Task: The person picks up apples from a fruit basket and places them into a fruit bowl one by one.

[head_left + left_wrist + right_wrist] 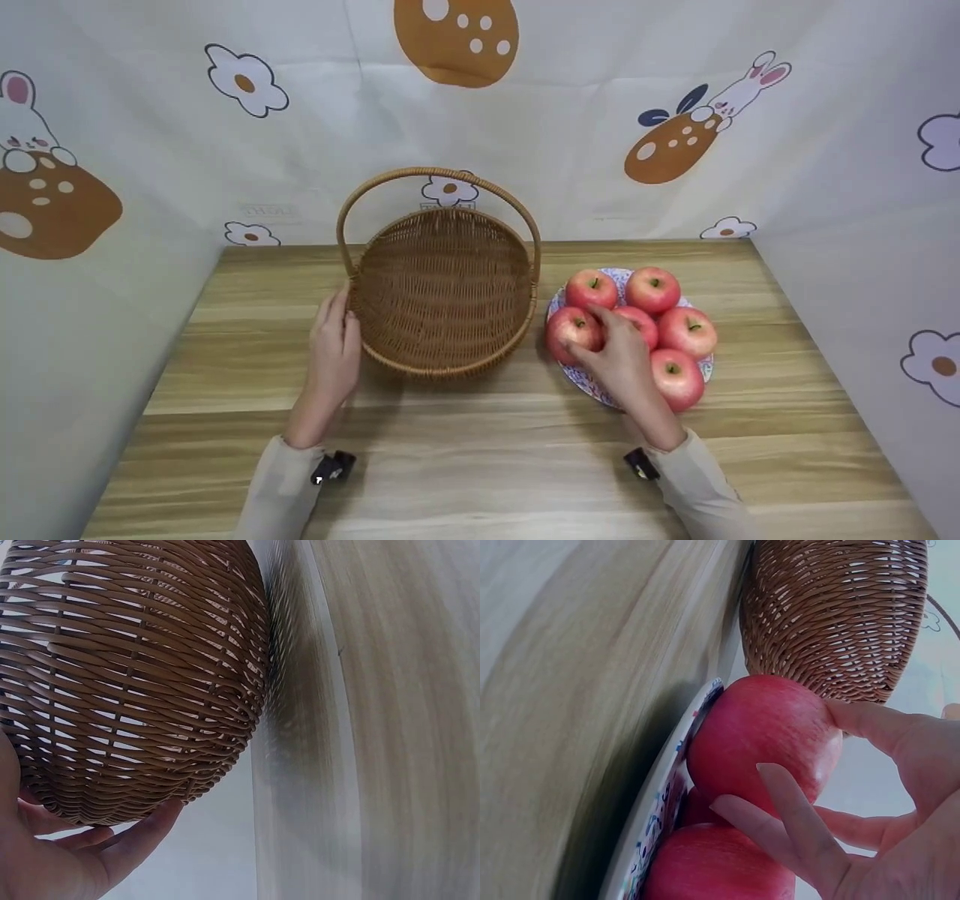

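Note:
A brown wicker basket [442, 300] with a tall arched handle [442, 172] stands on the table, nothing lying inside it. My left hand [335, 349] rests against the basket's left side, its fairly straight fingers [142, 836] touching the weave from outside. To the right, a patterned plate [581, 382] carries several red apples. My right hand [619, 356] is at the leftmost apple [574, 335], thumb on one side and fingers on the other. In the right wrist view this apple [757, 739] sits at the plate's rim, against other apples [720, 866].
The table [480, 465] has a wood-grain top. Pale cloth [570, 150] printed with rabbits and flowers hangs behind it and along both sides. The basket and the plate stand a short gap apart.

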Demonstrator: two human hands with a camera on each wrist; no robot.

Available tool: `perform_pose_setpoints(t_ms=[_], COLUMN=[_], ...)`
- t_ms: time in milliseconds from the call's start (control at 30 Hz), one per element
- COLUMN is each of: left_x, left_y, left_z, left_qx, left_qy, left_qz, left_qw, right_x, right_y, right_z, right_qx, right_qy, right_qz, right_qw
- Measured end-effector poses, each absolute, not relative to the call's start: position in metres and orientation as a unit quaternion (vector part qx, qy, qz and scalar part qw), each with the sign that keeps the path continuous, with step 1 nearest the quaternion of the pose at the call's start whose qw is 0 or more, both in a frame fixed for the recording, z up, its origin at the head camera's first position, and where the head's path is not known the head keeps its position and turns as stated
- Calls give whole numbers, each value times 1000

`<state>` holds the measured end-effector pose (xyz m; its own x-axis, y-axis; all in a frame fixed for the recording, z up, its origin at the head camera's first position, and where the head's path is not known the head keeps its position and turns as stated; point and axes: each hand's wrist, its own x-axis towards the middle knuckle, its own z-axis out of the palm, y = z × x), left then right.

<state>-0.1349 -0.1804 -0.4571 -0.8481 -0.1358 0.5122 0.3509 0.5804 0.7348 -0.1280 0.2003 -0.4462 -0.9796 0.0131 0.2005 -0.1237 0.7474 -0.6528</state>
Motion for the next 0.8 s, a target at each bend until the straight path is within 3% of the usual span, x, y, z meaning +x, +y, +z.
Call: perform_pose_setpoints(t_ms=[400, 800], left_x=[-130, -123], left_y=[-181, -183], left_z=[-453, -435], left_qx=[-65, -56], left_qy=[-857, -885], left_qz=[-445, -422], left_qw=[250, 191], right_x=[-124, -119], right_y=[203, 209], right_z=[-439, -428], right_qx=[45, 63], right_qy=[-926, -931], right_qz=[365, 348], right_qw=[81, 91])
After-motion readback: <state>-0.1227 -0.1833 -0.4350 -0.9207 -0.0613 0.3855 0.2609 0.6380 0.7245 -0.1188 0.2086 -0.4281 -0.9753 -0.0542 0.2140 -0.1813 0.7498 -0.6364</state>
